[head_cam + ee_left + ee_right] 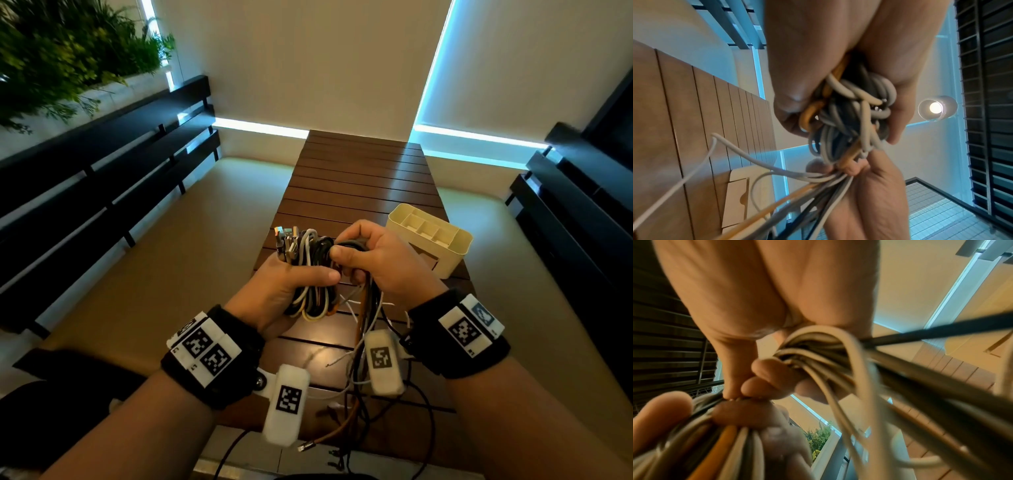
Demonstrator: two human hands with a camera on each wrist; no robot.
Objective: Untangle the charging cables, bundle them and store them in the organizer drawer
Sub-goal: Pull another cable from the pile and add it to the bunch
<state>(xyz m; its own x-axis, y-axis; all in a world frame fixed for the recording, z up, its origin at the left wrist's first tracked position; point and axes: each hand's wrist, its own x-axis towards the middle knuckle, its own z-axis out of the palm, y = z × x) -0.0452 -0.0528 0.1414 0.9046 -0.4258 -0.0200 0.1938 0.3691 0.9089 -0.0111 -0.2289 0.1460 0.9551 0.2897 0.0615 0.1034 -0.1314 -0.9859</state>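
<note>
1. Looking down from the head view, the left hand (284,284) curls its fingers and thumb round a coiled bundle of cables (310,274) at frame centre, above the slatted wooden table (359,178). The right hand (380,260) grips the same bundle from the right, thumb pressed on top. Loose cable ends (359,377) hang toward the lower centre. The cream organizer (442,246) stands right of the hands on the table.
2. From the left wrist, the left hand (818,56) fills the top, fingers clamped on the looped cables (851,116); the right hand (869,186) is below, holding strands.
3. From the right wrist, the right hand (756,305) has its fingers (766,369) curled tight round cables (818,345); the left hand (748,415) sits at lower left.
</note>
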